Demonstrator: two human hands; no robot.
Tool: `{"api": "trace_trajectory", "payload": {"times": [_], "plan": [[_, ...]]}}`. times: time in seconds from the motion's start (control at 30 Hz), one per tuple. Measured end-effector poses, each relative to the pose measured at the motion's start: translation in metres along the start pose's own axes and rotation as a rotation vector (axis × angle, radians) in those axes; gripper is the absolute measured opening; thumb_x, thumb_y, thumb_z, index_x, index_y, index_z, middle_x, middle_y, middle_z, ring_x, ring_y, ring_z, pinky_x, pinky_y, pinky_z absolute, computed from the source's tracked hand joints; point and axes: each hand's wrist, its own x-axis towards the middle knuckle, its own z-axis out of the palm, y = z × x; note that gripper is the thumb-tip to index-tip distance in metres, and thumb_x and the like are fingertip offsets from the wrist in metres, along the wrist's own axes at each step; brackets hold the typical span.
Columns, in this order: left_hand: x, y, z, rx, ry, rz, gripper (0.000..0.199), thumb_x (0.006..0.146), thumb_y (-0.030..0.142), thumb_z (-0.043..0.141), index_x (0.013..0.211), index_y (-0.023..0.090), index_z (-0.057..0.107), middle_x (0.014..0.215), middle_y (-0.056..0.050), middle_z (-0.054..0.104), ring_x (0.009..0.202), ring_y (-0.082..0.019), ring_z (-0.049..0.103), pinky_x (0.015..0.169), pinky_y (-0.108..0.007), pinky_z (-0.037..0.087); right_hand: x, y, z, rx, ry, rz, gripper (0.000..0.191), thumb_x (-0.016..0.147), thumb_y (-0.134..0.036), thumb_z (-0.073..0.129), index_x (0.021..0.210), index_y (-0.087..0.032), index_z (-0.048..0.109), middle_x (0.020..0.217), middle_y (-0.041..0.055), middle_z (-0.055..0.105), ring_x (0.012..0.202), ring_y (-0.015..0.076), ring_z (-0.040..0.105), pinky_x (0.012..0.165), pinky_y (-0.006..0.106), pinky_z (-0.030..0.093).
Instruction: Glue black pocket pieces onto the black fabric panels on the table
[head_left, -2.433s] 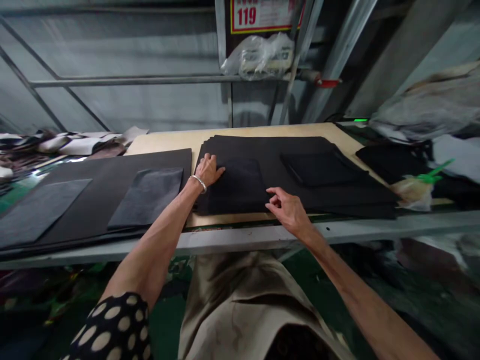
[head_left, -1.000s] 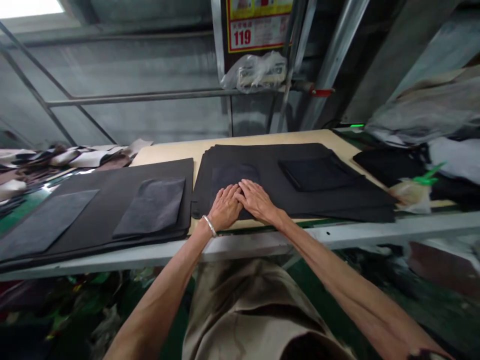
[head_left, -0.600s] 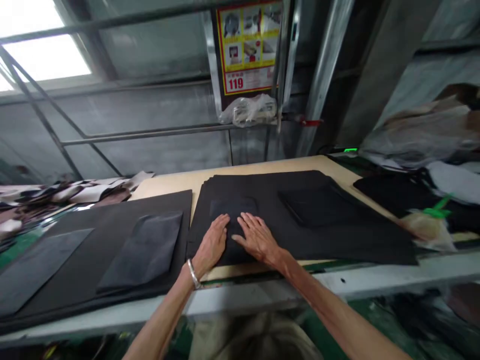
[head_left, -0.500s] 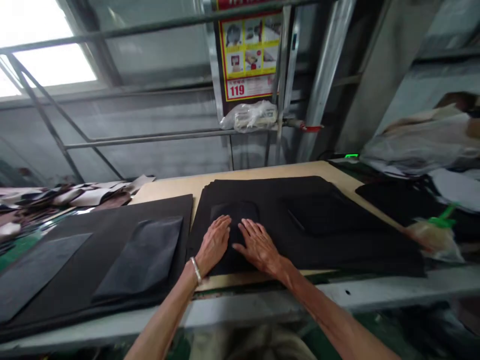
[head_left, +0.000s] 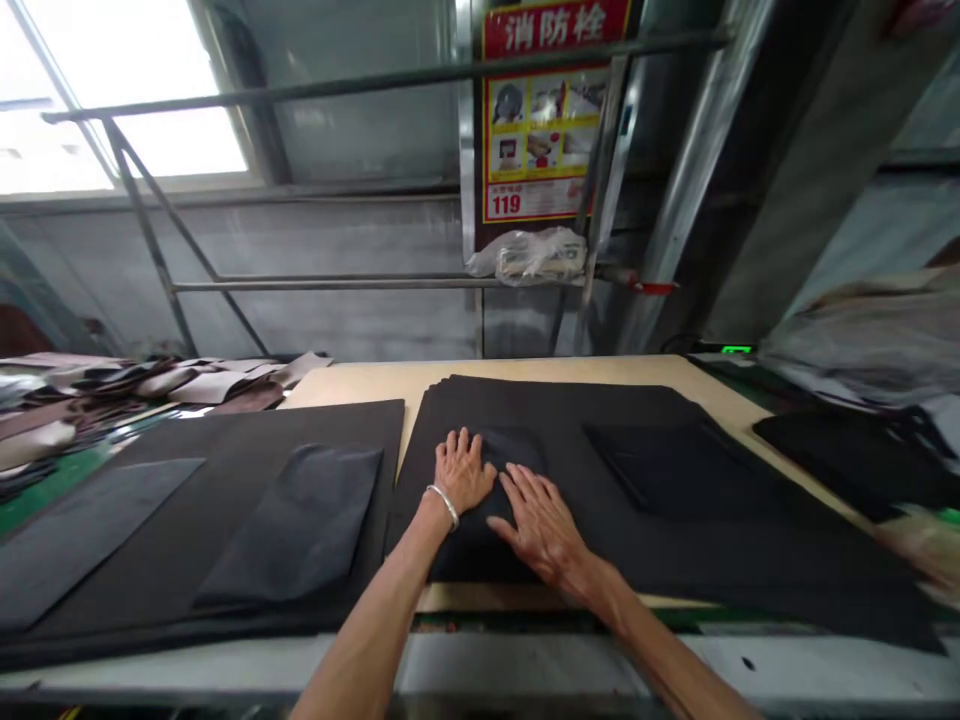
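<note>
My left hand [head_left: 463,473] lies flat with fingers spread on the left edge of a dark, smooth piece of material [head_left: 514,450]. On the same piece rests my right hand [head_left: 541,520], palm down and fingers stretched out. That piece sits on a stack of large black sheets [head_left: 697,560], and my hands hide part of it. To the right on this stack is a folded dark piece [head_left: 667,465]. Another black stack [head_left: 225,450] to the left carries two smooth dark pieces, one greyish [head_left: 97,500] and one folded over [head_left: 300,525].
A pale wooden board [head_left: 360,375] lies under the stacks. Leather-like scraps [head_left: 217,385] pile up at the left. Black pieces [head_left: 855,455] and plastic-wrapped material [head_left: 885,330] lie at the right. A metal rail [head_left: 337,284] runs behind, with a plastic-wrapped box [head_left: 540,258] on it.
My left hand has turned and spread its fingers on the dark piece, its thumb now close to my right hand. The right hand stays flat. The camera view has shifted somewhat.
</note>
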Motion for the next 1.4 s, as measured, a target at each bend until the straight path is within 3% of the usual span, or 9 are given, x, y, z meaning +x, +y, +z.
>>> {"api": "trace_trajectory", "payload": {"times": [0.17,0.27,0.37,0.53,0.67,0.77,0.93,1.17,1.4], "plan": [[-0.002,0.002,0.002,-0.044,-0.009,-0.004,0.057,0.094,0.036,0.041,0.146,0.014,0.042,0.156,-0.016,0.035,0.146,-0.038,0.027,0.115,-0.065,0.025,0.016,0.014,-0.030,0.136,-0.127,0.054,0.062,0.100,-0.047,0.039,0.149,-0.009,0.042,0.149,0.0157,0.044,0.137,0.0274,0.044,0.115,0.046,0.036],[-0.004,0.001,0.000,-0.060,-0.011,0.004,0.056,0.094,0.036,0.040,0.146,0.014,0.042,0.156,-0.017,0.035,0.147,-0.037,0.024,0.115,-0.066,0.024,0.040,0.013,-0.042,0.175,-0.015,0.135,0.054,0.102,-0.036,0.035,0.146,-0.008,0.046,0.145,0.0158,0.049,0.134,0.0230,0.049,0.115,0.037,0.037],[-0.006,-0.001,-0.001,-0.029,-0.040,0.034,0.056,0.094,0.032,0.038,0.147,0.014,0.041,0.157,-0.017,0.032,0.147,-0.035,0.024,0.116,-0.067,0.023,0.071,-0.007,-0.035,0.170,0.055,0.120,0.049,0.101,-0.028,0.031,0.140,-0.008,0.053,0.142,0.0144,0.053,0.132,0.0201,0.051,0.114,0.032,0.037],[-0.008,-0.003,-0.002,0.017,-0.140,0.064,0.061,0.093,0.024,0.038,0.152,0.011,0.032,0.160,-0.017,0.022,0.150,-0.035,0.017,0.118,-0.066,0.018,0.101,-0.024,-0.005,0.146,-0.019,0.095,0.050,0.104,-0.035,0.026,0.136,-0.014,0.058,0.142,0.0113,0.053,0.136,0.0183,0.047,0.117,0.032,0.033],[-0.008,0.001,-0.002,0.017,-0.082,0.045,0.057,0.095,0.026,0.036,0.149,0.012,0.039,0.158,-0.018,0.028,0.147,-0.036,0.024,0.116,-0.067,0.021,0.092,-0.002,0.004,0.093,-0.068,0.199,0.058,0.104,-0.047,0.025,0.145,-0.013,0.049,0.151,0.0132,0.041,0.144,0.0231,0.035,0.120,0.044,0.025],[-0.007,0.004,0.002,0.006,0.009,0.024,0.052,0.096,0.027,0.034,0.145,0.011,0.046,0.155,-0.018,0.035,0.145,-0.036,0.030,0.115,-0.067,0.025,0.082,0.011,0.005,0.021,-0.036,0.261,0.065,0.103,-0.053,0.026,0.147,-0.009,0.045,0.154,0.0163,0.034,0.146,0.0277,0.029,0.120,0.048,0.022],[-0.006,0.002,0.010,0.006,0.077,0.030,0.052,0.096,0.027,0.036,0.145,0.011,0.046,0.152,-0.019,0.039,0.143,-0.036,0.033,0.114,-0.066,0.028,0.079,0.008,0.008,-0.054,0.000,0.367,0.075,0.101,-0.058,0.026,0.148,-0.001,0.040,0.154,0.0221,0.030,0.147,0.0327,0.026,0.119,0.053,0.020],[-0.008,-0.001,0.008,0.069,0.054,0.067,0.052,0.099,0.027,0.031,0.144,0.005,0.044,0.154,-0.021,0.036,0.144,-0.036,0.031,0.114,-0.065,0.028,0.081,0.005,0.010,-0.010,0.007,0.425,0.081,0.100,-0.059,0.027,0.150,0.004,0.033,0.157,0.0227,0.024,0.149,0.0330,0.019,0.121,0.053,0.013],[-0.006,-0.010,0.015,0.004,0.026,0.065,0.055,0.100,0.029,0.025,0.146,0.003,0.039,0.154,-0.021,0.036,0.145,-0.035,0.029,0.113,-0.067,0.025,0.081,0.006,0.015,0.057,0.054,0.447,0.082,0.099,-0.061,0.033,0.150,0.003,0.035,0.156,0.0222,0.027,0.148,0.0353,0.019,0.121,0.052,0.015]]}}
